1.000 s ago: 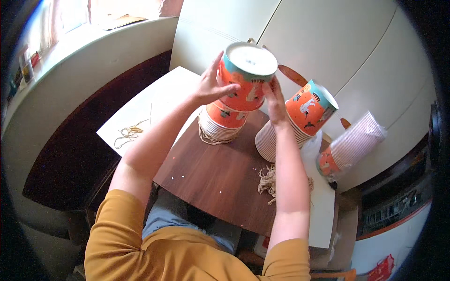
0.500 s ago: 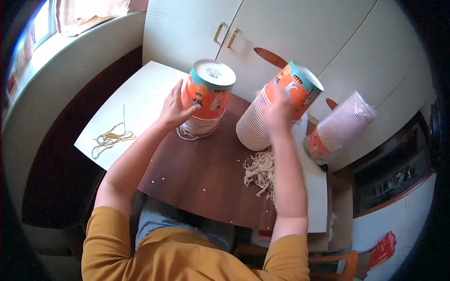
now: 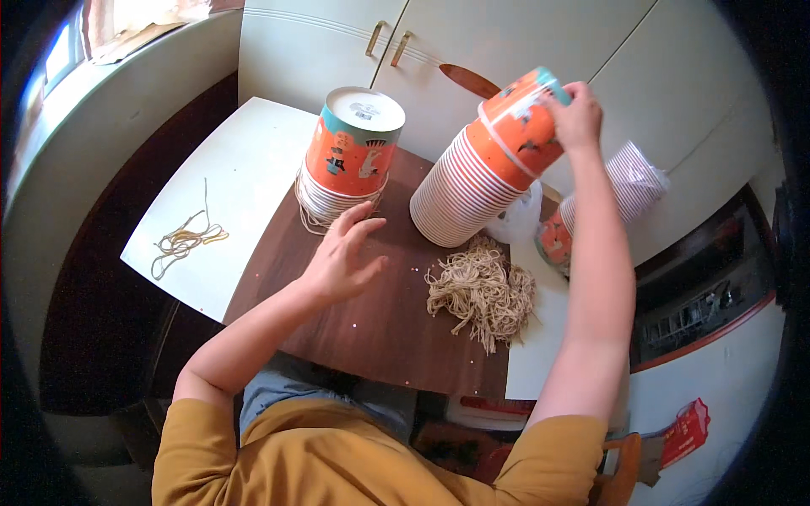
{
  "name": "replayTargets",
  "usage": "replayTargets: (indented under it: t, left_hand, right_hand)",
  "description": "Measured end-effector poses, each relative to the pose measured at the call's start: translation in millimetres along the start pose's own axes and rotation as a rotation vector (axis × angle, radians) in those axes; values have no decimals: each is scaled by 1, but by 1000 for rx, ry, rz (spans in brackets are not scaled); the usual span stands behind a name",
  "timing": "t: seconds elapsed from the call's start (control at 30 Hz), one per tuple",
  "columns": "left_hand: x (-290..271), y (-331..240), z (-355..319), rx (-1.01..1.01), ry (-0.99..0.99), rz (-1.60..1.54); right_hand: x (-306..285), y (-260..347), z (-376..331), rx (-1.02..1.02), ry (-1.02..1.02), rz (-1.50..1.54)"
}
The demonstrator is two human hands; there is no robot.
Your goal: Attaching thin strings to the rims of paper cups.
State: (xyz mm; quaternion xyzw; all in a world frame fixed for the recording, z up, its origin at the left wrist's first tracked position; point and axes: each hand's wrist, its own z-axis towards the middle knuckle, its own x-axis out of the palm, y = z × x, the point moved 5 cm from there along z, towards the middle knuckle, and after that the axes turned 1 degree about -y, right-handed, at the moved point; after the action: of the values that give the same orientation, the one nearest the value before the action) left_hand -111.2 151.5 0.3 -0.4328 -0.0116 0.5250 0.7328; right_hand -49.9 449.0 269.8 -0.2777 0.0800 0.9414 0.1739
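Observation:
My right hand (image 3: pixel 578 120) grips an orange and teal paper bucket (image 3: pixel 516 116) by its base end. This bucket is upside down, raised partway off the top of a tall stack of nested paper buckets (image 3: pixel 462 190), which leans to the right. Open and with fingers apart, my left hand (image 3: pixel 344 260) hangs over the brown tabletop, holding nothing. Just beyond it stands a shorter stack of inverted paper buckets (image 3: pixel 353 160), with loops of string (image 3: pixel 309 215) around its lower rims. A tangled heap of beige strings (image 3: pixel 481 291) lies in front of the tall stack.
A looser bundle of cord (image 3: pixel 190 243) lies on the white left part of the table (image 3: pixel 261 160). At the right, another bucket stack (image 3: pixel 620 185) in clear plastic leans over. Clear plastic (image 3: pixel 516 218) sits behind the string heap. White cabinets (image 3: pixel 316 51) rise behind the table.
My left hand has left the shorter stack and drawn back towards me. My right hand has moved up and right, and the top bucket has risen partly off the tall stack.

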Motion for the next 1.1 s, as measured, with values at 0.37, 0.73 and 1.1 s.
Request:
replayTargets:
  t: [0.37,0.73,1.1]
  left_hand:
    - [-52,-54,-14,47,-202,-16]
    - [-45,-101,-42,413,199,310]
    - [-33,-101,-60,342,341,441]
  right_hand:
    - [-138,42,-89,300,-350,940]
    - [17,19,-346,911,306,907]
    - [73,-119,-258,520,553,355]
